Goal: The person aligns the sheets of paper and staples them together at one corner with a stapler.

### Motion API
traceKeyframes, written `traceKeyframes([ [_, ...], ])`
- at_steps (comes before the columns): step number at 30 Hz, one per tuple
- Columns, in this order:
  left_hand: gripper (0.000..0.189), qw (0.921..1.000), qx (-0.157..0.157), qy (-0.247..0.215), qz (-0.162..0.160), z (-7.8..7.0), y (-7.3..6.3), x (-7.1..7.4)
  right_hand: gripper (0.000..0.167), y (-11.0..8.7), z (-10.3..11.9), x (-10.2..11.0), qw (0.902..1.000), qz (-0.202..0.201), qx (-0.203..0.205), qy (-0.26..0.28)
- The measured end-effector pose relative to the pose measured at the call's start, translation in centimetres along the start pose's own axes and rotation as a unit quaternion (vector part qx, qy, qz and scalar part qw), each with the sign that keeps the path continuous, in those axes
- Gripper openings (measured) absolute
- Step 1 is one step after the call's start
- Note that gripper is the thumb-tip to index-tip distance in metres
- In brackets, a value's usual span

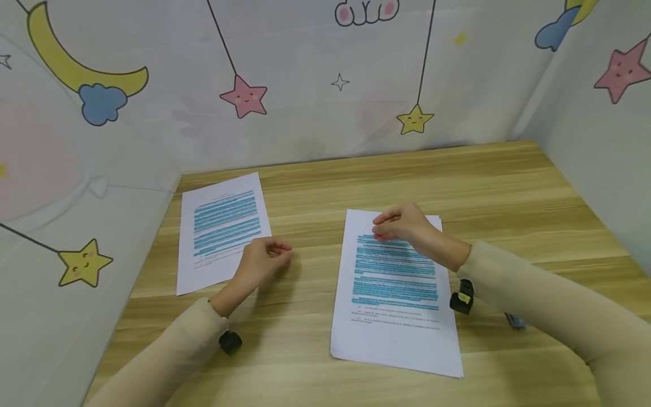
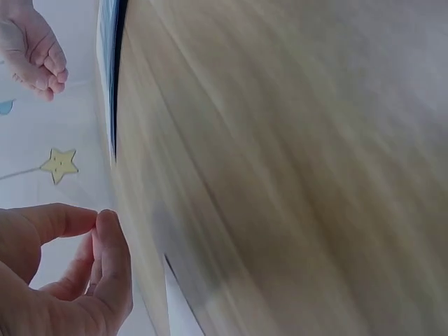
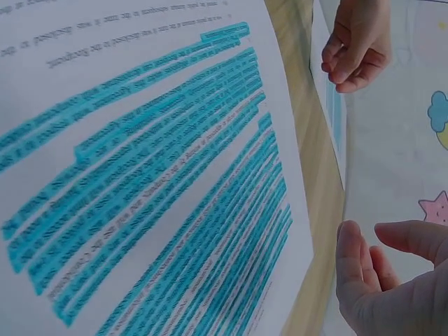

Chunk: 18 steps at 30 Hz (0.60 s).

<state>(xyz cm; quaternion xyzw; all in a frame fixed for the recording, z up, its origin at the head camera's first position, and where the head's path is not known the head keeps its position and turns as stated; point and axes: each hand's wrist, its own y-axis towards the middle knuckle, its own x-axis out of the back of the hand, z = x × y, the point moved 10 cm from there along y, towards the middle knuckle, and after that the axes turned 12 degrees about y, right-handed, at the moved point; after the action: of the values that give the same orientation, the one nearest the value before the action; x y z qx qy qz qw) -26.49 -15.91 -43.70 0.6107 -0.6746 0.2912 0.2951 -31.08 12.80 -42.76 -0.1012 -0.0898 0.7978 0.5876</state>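
Head view: right hand (image 1: 404, 223) hangs over the top end of the paper stack (image 1: 396, 345), fingers slightly bent, holding nothing; right wrist view shows thumb and fingers apart. Left hand (image 1: 258, 261) hangs raised, loosely curled, also gripping nothing I can see; in the left wrist view thumb and fingertip meet or nearly do. Stack lies flat at centre-right of the frame, text upright to the wearer, probably set that way for reading and easy reach. Edges peek out at upper right and bottom, so more than one page. Single sheet (image 1: 218, 226) sits flat at left of the frame, slightly turned, likely put apart to avoid mixing. Relative to hands: stack is below the right, most of it toward the bottom of the frame; sheet is up-left of the left, which hides its lower right corner. Bare tabletop (image 1: 300, 316) between. Small dark item (image 1: 516, 321) beside the right sleeve, partly hidden; can't identify.
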Motion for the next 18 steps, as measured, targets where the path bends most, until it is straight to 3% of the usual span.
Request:
traceKeyframes([
  [11,0.016,0.9973,0.025,0.054,-0.043,2.7,-1.1,4.7,0.031,3.1,1.0,-3.8,0.9994,0.031,-0.007,0.012],
  [18,0.016,0.9926,0.043,0.084,-0.077,4.7,-2.2,7.5,0.03,5.4,1.2,-6.9,0.9975,0.064,-0.017,-0.025],
])
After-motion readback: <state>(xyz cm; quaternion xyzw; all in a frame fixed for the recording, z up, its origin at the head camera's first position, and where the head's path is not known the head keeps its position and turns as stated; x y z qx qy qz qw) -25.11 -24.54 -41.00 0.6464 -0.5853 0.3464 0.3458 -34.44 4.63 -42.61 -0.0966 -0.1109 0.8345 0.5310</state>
